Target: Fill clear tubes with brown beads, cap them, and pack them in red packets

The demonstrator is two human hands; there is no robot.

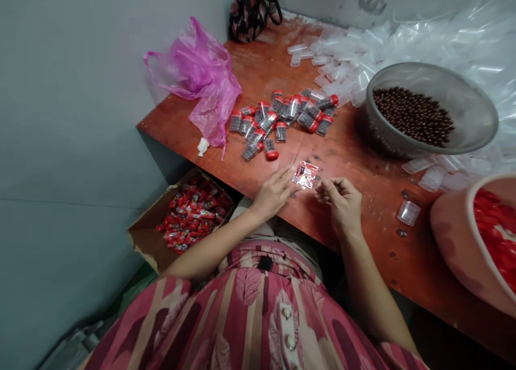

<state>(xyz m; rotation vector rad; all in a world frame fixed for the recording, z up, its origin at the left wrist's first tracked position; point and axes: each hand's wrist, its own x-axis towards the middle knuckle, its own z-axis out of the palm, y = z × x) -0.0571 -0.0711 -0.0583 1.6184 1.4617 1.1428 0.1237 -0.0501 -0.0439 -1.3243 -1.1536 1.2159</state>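
A small shiny red printed wrapper lies flat on the red-brown table between my two hands. My left hand rests on the table near its front edge, fingers stretched out, their tips at the wrapper's left side. On the right, my right hand is curled with thumb and forefinger pressed together beside the wrapper; whatever the fingertips may hold is too small to make out. Beyond the hands lies a loose group of clear, red-capped containers filled with dark balls.
A grey bowl of brown balls and a pink bowl of red pieces stand right. Clear empty containers pile behind. A pink bag, dark patterned bag, and below the edge a carton of red packets are left.
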